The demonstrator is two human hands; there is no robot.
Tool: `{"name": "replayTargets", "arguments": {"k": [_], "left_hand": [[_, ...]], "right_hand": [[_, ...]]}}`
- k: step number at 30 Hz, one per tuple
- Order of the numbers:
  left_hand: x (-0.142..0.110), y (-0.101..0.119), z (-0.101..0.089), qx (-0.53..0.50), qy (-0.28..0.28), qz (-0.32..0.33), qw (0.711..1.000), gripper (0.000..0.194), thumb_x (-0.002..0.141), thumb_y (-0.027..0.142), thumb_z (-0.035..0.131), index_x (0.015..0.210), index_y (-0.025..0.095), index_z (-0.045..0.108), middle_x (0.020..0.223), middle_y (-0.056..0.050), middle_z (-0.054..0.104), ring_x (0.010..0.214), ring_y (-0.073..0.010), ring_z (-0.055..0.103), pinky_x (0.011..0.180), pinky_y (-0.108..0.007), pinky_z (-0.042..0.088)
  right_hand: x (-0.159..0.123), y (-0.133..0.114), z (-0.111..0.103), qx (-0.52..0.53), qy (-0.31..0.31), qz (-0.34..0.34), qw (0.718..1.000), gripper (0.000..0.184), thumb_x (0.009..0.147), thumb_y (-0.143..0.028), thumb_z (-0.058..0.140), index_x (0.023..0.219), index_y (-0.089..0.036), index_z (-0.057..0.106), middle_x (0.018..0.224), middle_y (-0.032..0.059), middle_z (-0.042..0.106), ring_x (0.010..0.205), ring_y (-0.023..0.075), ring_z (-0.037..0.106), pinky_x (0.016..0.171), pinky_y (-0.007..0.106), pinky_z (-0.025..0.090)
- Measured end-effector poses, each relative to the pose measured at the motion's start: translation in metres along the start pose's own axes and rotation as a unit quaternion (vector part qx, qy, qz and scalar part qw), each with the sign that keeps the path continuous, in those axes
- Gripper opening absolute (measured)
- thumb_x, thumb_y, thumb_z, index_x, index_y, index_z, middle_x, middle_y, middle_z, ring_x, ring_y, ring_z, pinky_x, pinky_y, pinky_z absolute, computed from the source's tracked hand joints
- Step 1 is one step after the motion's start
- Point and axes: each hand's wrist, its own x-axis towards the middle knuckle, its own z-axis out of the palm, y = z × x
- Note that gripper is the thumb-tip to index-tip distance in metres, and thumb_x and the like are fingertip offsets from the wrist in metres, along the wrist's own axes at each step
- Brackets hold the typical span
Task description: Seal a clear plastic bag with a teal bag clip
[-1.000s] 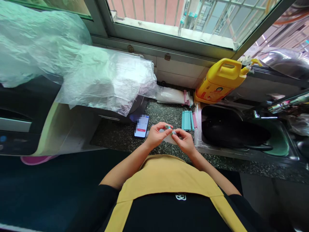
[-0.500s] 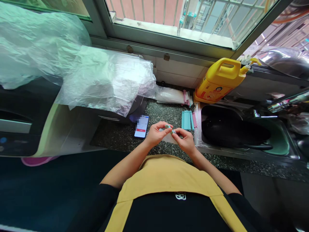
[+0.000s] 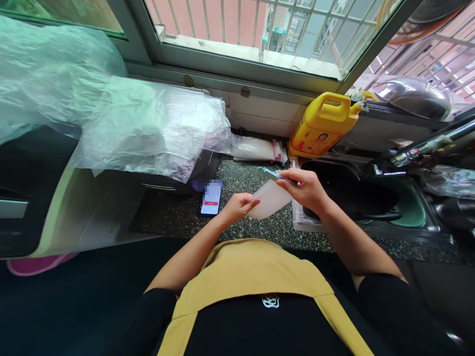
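My left hand (image 3: 241, 205) pinches the lower left edge of a small translucent white plastic bag (image 3: 270, 201) between thumb and fingers. The bag hangs above the speckled counter, slanting up to the right. My right hand (image 3: 306, 187) is closed on a light blue bag clip (image 3: 272, 174), a thin flat strip pointing up and left along the bag's upper edge. Whether the clip touches the bag, I cannot tell. More clips in the row behind are mostly hidden by my right hand.
A phone (image 3: 212, 198) lies left of my left hand. Behind are a packet of white bags with pink strips (image 3: 256, 149) and a yellow jug with a pump (image 3: 321, 126). To the right, a sink (image 3: 415, 215) holds a black pan (image 3: 359, 195). Plastic sheeting (image 3: 148, 123) covers things at left.
My hands were close together on a small light blue clip. Now my right hand has moved right and up with a clip, and my left hand holds the bag, which shows more fully.
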Motion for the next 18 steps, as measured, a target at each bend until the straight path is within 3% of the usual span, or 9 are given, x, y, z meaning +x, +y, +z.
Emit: {"name": "replayTargets", "arguments": {"k": [3, 12, 15, 18], "left_hand": [[-0.001, -0.001, 0.002, 0.013, 0.006, 0.003, 1.0, 0.059, 0.075, 0.067, 0.047, 0.044, 0.017, 0.039, 0.048, 0.004, 0.035, 0.048, -0.0082, 0.031, 0.048, -0.022, 0.024], [-0.002, -0.013, 0.006, 0.037, 0.01, 0.003, 0.999, 0.059, 0.077, 0.064, 0.046, 0.043, 0.017, 0.039, 0.046, 0.004, 0.033, 0.047, -0.0077, 0.029, 0.047, -0.022, 0.022], [0.001, -0.007, -0.006, 0.024, -0.013, 0.018, 0.999, 0.051, 0.068, 0.063, 0.059, 0.05, 0.016, 0.053, 0.052, 0.003, 0.047, 0.052, -0.0094, 0.041, 0.052, -0.022, 0.031], [0.011, 0.012, -0.023, -0.019, 0.011, 0.065, 0.998, 0.045, 0.057, 0.057, 0.073, 0.078, 0.017, 0.067, 0.075, -0.003, 0.063, 0.072, -0.0147, 0.054, 0.07, -0.024, 0.042]], "right_hand": [[0.004, -0.002, -0.004, 0.005, -0.009, -0.003, 1.0, 0.017, 0.079, -0.034, 0.061, 0.084, -0.024, 0.073, 0.077, 0.001, 0.071, 0.065, 0.0132, 0.059, 0.062, 0.027, 0.047], [0.008, -0.002, -0.005, 0.036, -0.007, -0.006, 0.999, 0.015, 0.075, -0.035, 0.066, 0.078, -0.024, 0.075, 0.071, -0.0001, 0.07, 0.06, 0.0115, 0.057, 0.059, 0.025, 0.044], [0.009, -0.004, -0.005, 0.028, -0.017, -0.006, 0.999, 0.015, 0.074, -0.036, 0.066, 0.078, -0.024, 0.075, 0.069, -0.0001, 0.07, 0.059, 0.0116, 0.057, 0.058, 0.025, 0.042], [0.014, -0.008, -0.002, 0.013, -0.049, -0.02, 0.999, 0.014, 0.074, -0.035, 0.067, 0.079, -0.024, 0.075, 0.067, -0.0008, 0.069, 0.057, 0.0109, 0.055, 0.056, 0.025, 0.04]]}}
